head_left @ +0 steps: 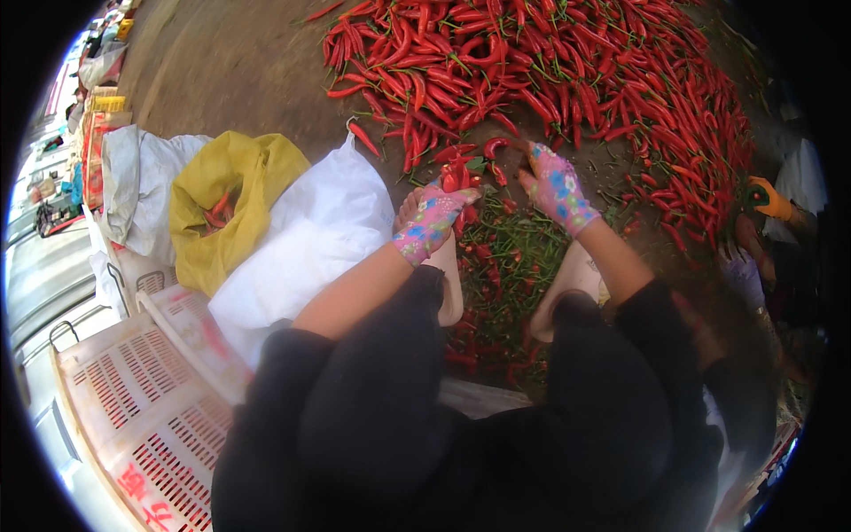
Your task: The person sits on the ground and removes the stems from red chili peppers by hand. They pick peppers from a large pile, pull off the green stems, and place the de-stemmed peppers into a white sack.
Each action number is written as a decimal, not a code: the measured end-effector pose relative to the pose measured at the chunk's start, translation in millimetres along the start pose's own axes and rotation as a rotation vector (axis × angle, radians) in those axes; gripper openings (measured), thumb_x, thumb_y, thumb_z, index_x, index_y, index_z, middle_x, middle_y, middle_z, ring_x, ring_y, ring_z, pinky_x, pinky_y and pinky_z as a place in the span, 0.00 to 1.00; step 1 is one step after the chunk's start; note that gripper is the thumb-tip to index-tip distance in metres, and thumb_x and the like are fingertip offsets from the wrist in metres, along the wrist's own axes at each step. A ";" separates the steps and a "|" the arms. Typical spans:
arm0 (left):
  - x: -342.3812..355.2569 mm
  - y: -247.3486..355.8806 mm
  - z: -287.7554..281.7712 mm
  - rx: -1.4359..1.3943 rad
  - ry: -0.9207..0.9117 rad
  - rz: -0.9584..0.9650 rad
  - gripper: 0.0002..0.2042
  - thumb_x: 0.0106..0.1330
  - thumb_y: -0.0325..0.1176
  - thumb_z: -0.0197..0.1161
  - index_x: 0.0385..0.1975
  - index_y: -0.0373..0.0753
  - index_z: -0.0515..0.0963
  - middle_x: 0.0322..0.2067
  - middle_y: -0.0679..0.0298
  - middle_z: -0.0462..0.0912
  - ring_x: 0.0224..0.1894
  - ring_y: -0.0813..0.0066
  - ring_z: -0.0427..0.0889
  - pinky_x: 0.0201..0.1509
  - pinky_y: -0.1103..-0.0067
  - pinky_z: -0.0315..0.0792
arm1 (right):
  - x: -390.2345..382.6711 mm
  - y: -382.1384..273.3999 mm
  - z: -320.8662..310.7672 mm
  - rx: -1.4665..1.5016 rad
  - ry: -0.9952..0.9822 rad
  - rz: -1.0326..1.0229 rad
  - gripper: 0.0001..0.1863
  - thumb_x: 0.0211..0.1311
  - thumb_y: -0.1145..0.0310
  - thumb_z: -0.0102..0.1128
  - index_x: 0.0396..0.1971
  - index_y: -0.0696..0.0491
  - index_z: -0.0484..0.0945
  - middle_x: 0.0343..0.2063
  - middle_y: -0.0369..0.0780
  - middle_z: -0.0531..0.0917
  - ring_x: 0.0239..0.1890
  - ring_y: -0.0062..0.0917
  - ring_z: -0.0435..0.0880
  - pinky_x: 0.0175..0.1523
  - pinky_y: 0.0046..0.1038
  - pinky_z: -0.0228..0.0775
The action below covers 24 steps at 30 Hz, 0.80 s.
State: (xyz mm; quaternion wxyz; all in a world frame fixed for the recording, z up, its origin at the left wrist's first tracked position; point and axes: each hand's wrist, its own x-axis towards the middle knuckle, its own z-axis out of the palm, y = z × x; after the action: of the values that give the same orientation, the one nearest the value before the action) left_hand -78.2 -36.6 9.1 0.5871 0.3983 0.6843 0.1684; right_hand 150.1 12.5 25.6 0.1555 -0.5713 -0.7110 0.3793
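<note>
Both my hands wear pink floral fingerless gloves. My left hand (432,219) is closed around several red chili peppers (456,175), which stick up past its fingers. To its right, my right hand (560,189) has its fingers drawn together; whether they grip anything is too blurred to tell. A curved red chili (495,146) is beside those fingertips, between the hands. Below the hands, between my feet, green stems (519,253) lie mixed with bits of red pepper. Beyond both hands spreads a large heap of red chilies (523,62) on the ground.
Left of me stand a full white sack (310,235), an open yellow sack (191,199) with some red chilies inside and a greyish sack (146,177). Slatted plastic crates (133,381) sit nearer on that side. At the right edge, another person's orange-gloved hand (769,199) shows.
</note>
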 end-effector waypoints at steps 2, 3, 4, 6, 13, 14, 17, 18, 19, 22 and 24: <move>2.9 -7.1 -0.7 -0.157 -0.076 -0.023 0.14 0.50 0.35 0.63 0.37 0.38 0.79 0.30 0.61 0.81 0.36 0.71 0.79 0.43 0.76 0.70 | 21.9 27.1 4.3 -0.342 0.194 -0.111 0.19 0.51 0.67 0.59 0.43 0.57 0.71 0.37 0.48 0.76 0.39 0.44 0.77 0.42 0.41 0.70; 5.6 -10.3 0.6 -0.225 -0.113 -0.029 0.14 0.50 0.33 0.62 0.37 0.38 0.79 0.31 0.60 0.81 0.37 0.70 0.79 0.44 0.77 0.70 | 38.1 39.8 7.0 -0.357 0.154 -0.122 0.18 0.51 0.66 0.59 0.41 0.57 0.71 0.37 0.48 0.77 0.39 0.43 0.78 0.42 0.41 0.71; 7.2 -14.1 1.0 -0.263 -0.150 -0.019 0.13 0.51 0.31 0.62 0.37 0.37 0.79 0.32 0.60 0.81 0.38 0.70 0.79 0.44 0.77 0.70 | 53.9 49.6 13.1 -0.371 0.099 -0.102 0.17 0.51 0.66 0.59 0.40 0.58 0.72 0.38 0.47 0.77 0.40 0.43 0.78 0.43 0.41 0.71; 13.9 -18.4 6.6 -0.138 -0.162 0.072 0.12 0.51 0.27 0.60 0.37 0.35 0.79 0.33 0.58 0.82 0.39 0.69 0.80 0.46 0.77 0.70 | 82.4 60.9 28.1 -0.433 0.048 -0.111 0.18 0.50 0.63 0.60 0.39 0.57 0.73 0.37 0.47 0.78 0.41 0.41 0.79 0.44 0.40 0.71; 53.5 -12.0 43.2 -0.600 -0.435 0.019 0.11 0.57 0.17 0.54 0.38 0.32 0.79 0.37 0.56 0.82 0.43 0.70 0.81 0.50 0.81 0.72 | 107.5 61.3 41.6 -0.561 0.035 0.081 0.11 0.45 0.66 0.61 0.30 0.54 0.78 0.32 0.46 0.81 0.38 0.40 0.81 0.42 0.38 0.75; 59.0 -10.5 46.5 -0.479 -0.322 0.126 0.08 0.58 0.20 0.57 0.36 0.32 0.79 0.34 0.57 0.83 0.39 0.73 0.81 0.44 0.82 0.73 | 98.5 61.8 34.3 -0.554 0.004 0.096 0.13 0.45 0.65 0.63 0.31 0.55 0.78 0.31 0.47 0.81 0.38 0.40 0.81 0.42 0.38 0.74; 66.7 -3.0 51.3 -0.656 -0.027 -0.095 0.05 0.58 0.27 0.62 0.33 0.34 0.79 0.31 0.61 0.82 0.31 0.78 0.80 0.34 0.83 0.73 | 68.1 56.2 5.9 -0.457 0.043 0.154 0.16 0.45 0.64 0.63 0.30 0.60 0.76 0.31 0.51 0.80 0.37 0.43 0.80 0.42 0.38 0.72; 66.8 1.2 52.0 -0.671 0.026 -0.097 0.06 0.57 0.27 0.63 0.33 0.34 0.79 0.31 0.62 0.82 0.30 0.78 0.80 0.33 0.83 0.73 | 57.7 49.8 -0.5 -0.363 0.009 0.191 0.16 0.46 0.64 0.63 0.29 0.61 0.75 0.30 0.52 0.80 0.37 0.44 0.80 0.41 0.39 0.71; 63.4 4.6 53.1 -0.689 0.107 -0.128 0.07 0.56 0.28 0.65 0.33 0.35 0.79 0.31 0.63 0.82 0.30 0.79 0.79 0.32 0.83 0.72 | 46.8 41.9 -6.4 -0.272 -0.011 0.208 0.16 0.46 0.63 0.62 0.29 0.62 0.75 0.30 0.53 0.79 0.37 0.46 0.79 0.41 0.39 0.71; 49.4 18.4 56.3 -0.863 -0.015 -0.052 0.09 0.54 0.25 0.66 0.35 0.35 0.77 0.32 0.63 0.82 0.31 0.79 0.79 0.34 0.82 0.74 | 18.9 9.9 -10.1 -0.072 -0.097 0.207 0.17 0.47 0.63 0.61 0.27 0.65 0.74 0.29 0.57 0.77 0.36 0.51 0.77 0.39 0.41 0.68; 38.5 27.4 58.6 -0.842 -0.061 0.060 0.11 0.53 0.24 0.66 0.36 0.35 0.75 0.31 0.64 0.81 0.33 0.79 0.80 0.36 0.82 0.74 | 0.1 -10.0 -6.6 0.055 -0.137 0.089 0.15 0.50 0.66 0.60 0.30 0.64 0.74 0.28 0.56 0.77 0.33 0.51 0.77 0.37 0.37 0.69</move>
State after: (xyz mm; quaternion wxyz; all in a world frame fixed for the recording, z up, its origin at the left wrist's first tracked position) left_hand -13.5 -4.8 -12.4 0.7135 0.1484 0.5260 0.4384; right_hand 147.4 14.4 37.1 0.1051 -0.5704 -0.6833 0.4435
